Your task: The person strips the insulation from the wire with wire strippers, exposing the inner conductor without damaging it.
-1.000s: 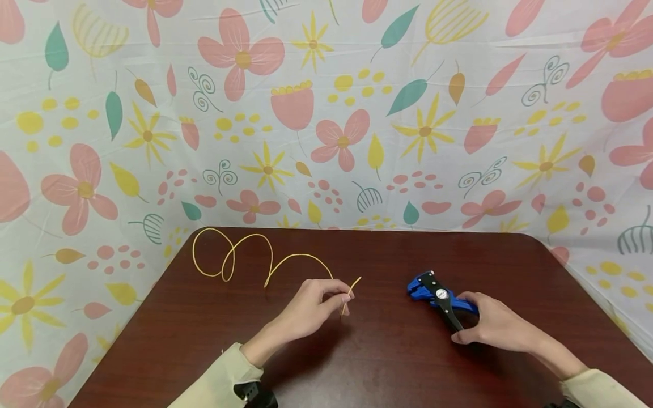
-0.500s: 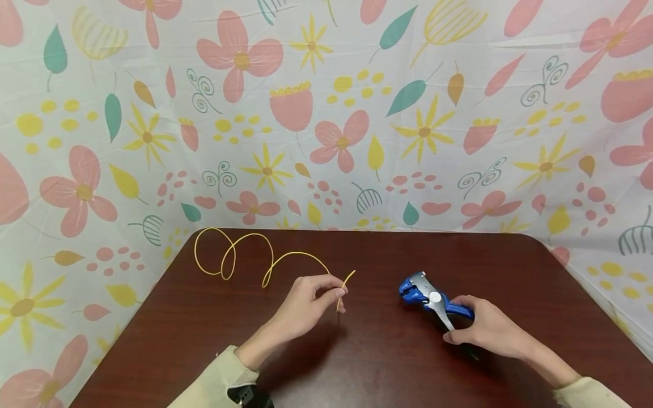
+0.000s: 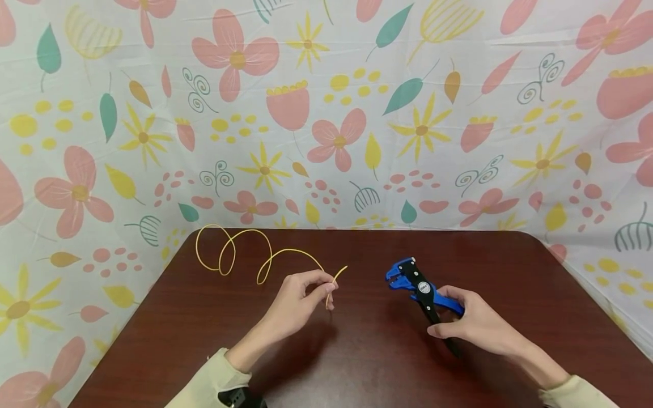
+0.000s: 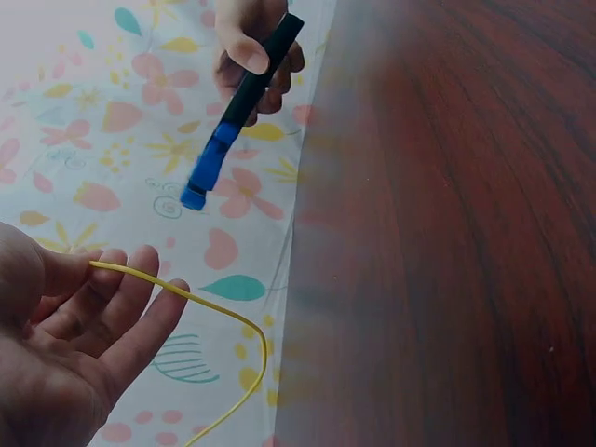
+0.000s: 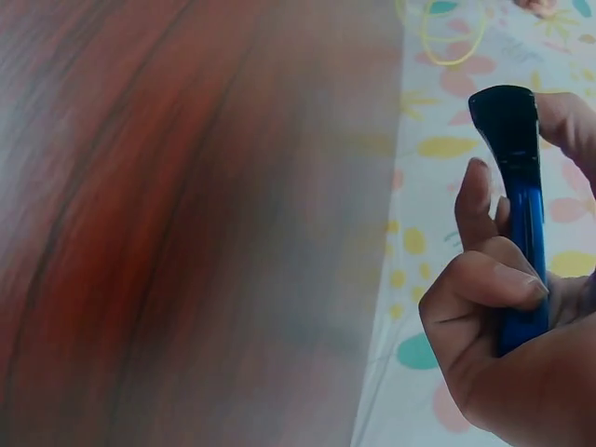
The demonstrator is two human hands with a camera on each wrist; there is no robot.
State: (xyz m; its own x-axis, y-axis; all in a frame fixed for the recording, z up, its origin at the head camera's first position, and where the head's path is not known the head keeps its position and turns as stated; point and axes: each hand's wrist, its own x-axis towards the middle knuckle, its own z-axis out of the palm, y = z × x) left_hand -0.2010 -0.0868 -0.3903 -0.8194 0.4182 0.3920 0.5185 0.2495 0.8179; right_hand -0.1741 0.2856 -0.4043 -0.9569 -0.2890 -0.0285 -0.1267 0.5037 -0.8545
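Observation:
My left hand (image 3: 296, 300) pinches a thin yellow wire (image 4: 264, 346) between thumb and fingers. A short end of the wire points up and right past the fingertips; in the head view the rest trails back left in loose loops. On the right, my right hand (image 3: 479, 326) grips the handles of a blue and black wire stripper (image 3: 423, 288). Its blue jaws point up and left, toward the wire's end but apart from it. The right wrist view shows fingers (image 5: 489, 279) curled round the handle (image 5: 528, 228).
A dark reddish-brown wooden table (image 3: 367, 362) lies under both hands. Behind it and at its sides hangs a white cloth (image 3: 336, 192) printed with flowers and leaves. A dark watch (image 3: 240, 396) sits at the left sleeve's cuff.
My right hand has carried the wire stripper left and slightly up, tilting it on the way. The left hand, still pinching the wire, has shifted a little left and up.

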